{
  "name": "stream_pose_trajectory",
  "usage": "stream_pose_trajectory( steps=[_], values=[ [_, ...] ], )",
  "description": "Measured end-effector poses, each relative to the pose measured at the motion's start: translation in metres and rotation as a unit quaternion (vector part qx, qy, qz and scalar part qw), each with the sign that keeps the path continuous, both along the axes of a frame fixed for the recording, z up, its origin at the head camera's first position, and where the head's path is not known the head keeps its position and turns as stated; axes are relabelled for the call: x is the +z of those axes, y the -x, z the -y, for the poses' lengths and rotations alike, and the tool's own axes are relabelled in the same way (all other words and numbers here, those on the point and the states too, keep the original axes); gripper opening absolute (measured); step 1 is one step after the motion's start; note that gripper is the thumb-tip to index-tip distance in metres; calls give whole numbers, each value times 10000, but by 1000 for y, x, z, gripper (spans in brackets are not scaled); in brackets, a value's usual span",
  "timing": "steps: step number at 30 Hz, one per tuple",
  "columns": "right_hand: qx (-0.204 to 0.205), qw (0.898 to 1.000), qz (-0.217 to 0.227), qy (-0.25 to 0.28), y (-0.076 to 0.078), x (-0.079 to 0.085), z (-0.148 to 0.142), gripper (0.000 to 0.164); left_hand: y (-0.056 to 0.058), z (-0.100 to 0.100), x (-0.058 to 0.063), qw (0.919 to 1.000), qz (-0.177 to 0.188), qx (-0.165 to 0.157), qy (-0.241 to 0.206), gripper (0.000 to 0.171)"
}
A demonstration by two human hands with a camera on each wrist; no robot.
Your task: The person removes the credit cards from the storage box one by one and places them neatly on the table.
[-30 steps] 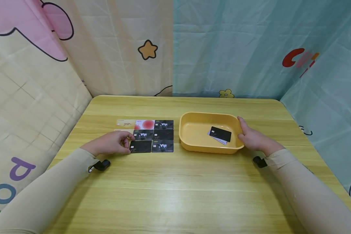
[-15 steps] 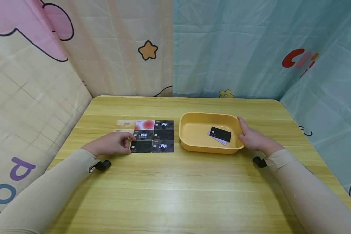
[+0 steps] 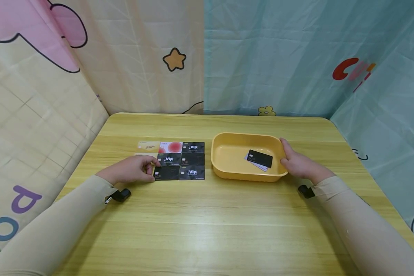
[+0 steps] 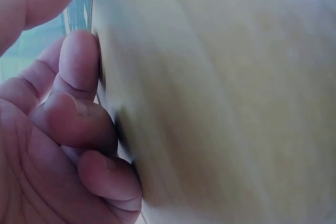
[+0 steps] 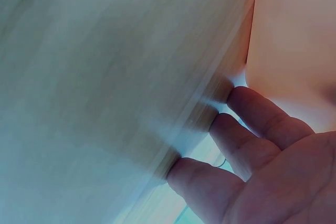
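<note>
In the head view my left hand (image 3: pixel 132 169) holds a black VIP card (image 3: pixel 166 173) by its left end. Thumb and forefinger are at that end, and the card lies flat at the front left of a block of cards. The left wrist view shows the other fingers (image 4: pixel 84 124) curled against the table. My right hand (image 3: pixel 298 161) grips the right end of a yellow plastic basin (image 3: pixel 227 174), thumb at the rim. Its lower fingers (image 5: pixel 247 145) touch the table beside the basin's wall. Inside the basin lie a black card (image 3: pixel 260 158) and a pale one (image 3: pixel 262 167) partly under it.
The block also holds a gold card (image 3: pixel 148 146), a white-and-red card (image 3: pixel 170 147) and several dark Vip cards (image 3: pixel 193 147). One pale card (image 3: pixel 145 154) is mostly covered by my left hand. Printed curtains (image 3: pixel 269 57) rise behind the wooden table (image 3: pixel 207 218).
The front-left black card has shifted slightly right against its neighbour, my left hand moving with it. My right hand and the basin stay in place.
</note>
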State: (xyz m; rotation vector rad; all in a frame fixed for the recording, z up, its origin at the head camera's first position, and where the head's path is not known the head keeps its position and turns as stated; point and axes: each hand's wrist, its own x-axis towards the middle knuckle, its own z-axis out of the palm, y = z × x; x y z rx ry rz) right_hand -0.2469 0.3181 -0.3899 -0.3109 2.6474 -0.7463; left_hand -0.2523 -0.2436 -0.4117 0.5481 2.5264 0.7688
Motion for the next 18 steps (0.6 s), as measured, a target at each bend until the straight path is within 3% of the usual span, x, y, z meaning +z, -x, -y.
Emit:
stream_pose_trajectory(
  steps=[10,18],
  values=[
    [11,9999,-116,-118,-1,1,0,78,2,1,1,9999,108,49,-56,49],
    [-51,9999,-38,-143,-2,0,1,79,3,3,2,9999,-19,2,-105,48]
  ],
)
